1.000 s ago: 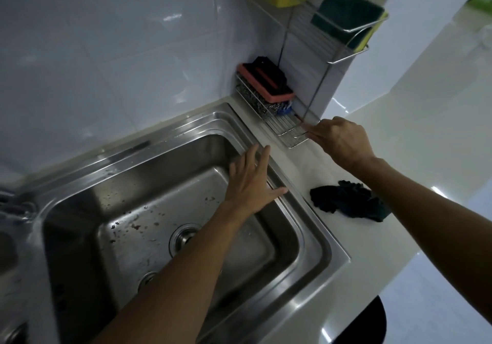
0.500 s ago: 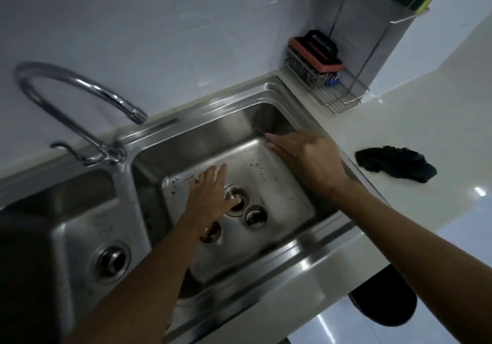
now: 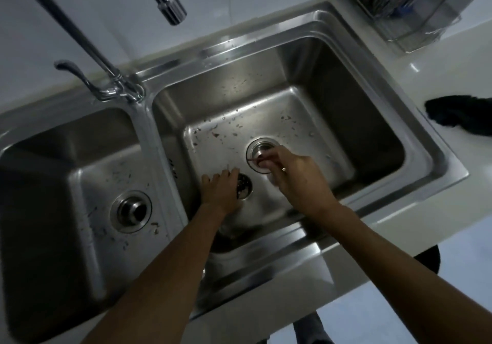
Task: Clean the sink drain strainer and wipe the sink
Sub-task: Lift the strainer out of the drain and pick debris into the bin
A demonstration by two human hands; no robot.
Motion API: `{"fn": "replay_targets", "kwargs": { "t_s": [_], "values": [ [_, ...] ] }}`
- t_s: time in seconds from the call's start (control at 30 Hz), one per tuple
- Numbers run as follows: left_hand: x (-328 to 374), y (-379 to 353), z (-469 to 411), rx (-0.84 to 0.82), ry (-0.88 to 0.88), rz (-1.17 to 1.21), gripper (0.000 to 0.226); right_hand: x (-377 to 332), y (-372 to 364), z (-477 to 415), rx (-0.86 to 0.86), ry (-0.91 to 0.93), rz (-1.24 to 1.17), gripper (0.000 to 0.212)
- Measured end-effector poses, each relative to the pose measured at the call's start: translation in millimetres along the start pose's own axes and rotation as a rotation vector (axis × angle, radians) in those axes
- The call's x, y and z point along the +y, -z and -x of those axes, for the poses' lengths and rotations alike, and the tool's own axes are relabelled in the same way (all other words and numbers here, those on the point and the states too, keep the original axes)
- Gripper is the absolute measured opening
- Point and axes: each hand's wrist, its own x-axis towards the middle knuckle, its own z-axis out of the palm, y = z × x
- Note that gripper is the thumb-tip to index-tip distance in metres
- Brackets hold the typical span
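Both your hands are down in the right basin [image 3: 332, 82] of the double steel sink. Your left hand [image 3: 219, 194] curls its fingers over the rim of the drain strainer [image 3: 243, 188]. The strainer sits on the basin floor just left of the open drain [image 3: 262, 145], its basket full of dark debris. Your right hand [image 3: 298, 178] pinches a thin reddish stick [image 3: 254, 160] between thumb and fingers, tip pointing left across the drain opening. Food specks [image 3: 231, 120] scatter over the floor behind the drain. Faucet [image 3: 170, 11] stands at the back of the divider. Dark cloth [image 3: 458, 116] lies on the counter [image 3: 452, 72] right of the sink. Wire rack [image 3: 399, 8] stands in the back corner.
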Motion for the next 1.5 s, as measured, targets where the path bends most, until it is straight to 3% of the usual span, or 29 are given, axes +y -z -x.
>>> {"fn": "replay_targets", "kwargs": {
  "t_s": [0.1, 0.23, 0.43, 0.6, 0.77, 0.9, 1.03, 1.27, 1.5],
  "values": [
    [11.7, 17.5, 7.6, 0.190, -0.049, 0.049, 0.081, 1.1, 21.9, 17.7, 0.122, -0.072, -0.185, 0.017],
    [47.2, 66.5, 24.4, 0.363, -0.210, 0.223, 0.081, -0.9, 66.6, 38.1, 0.313, -0.127, -0.273, 0.022],
    [167.0, 131.5, 53.0, 0.499, -0.491, 0.315, 0.081, 16.4, 146.4, 94.6, 0.492, -0.165, -0.220, 0.018],
    [298.4, 126.2, 77.0, 0.500, -0.782, 0.420, 0.072, 61.5, 203.3, 172.0, 0.593, -0.299, -0.176, 0.021],
    [434.4, 67.6, 95.1, 0.475, -0.958, 0.417, 0.079, 146.5, 237.5, 265.6, 0.707, -0.523, -0.158, 0.015],
    [502.0, 1.6, 96.9, 0.377, -0.944, 0.387, 0.087, 219.3, 232.6, 330.9, 0.782, -0.677, -0.186, 0.012],
    [556.8, -98.7, 88.2, 0.184, -0.795, 0.468, 0.091, 311.7, 191.8, 393.7, 0.921, -0.846, -0.298, 0.012],
    [587.7, -269.0, 18.4, 0.091, -0.693, 0.335, 0.078, 436.9, 78.4, 446.7, 0.883, -1.004, -0.374, 0.014],
    [571.0, -346.0, -31.1, 0.062, -0.728, 0.236, 0.078, 501.9, -1.3, 430.3, 0.835, -1.078, -0.439, 0.020]
  ]
}}
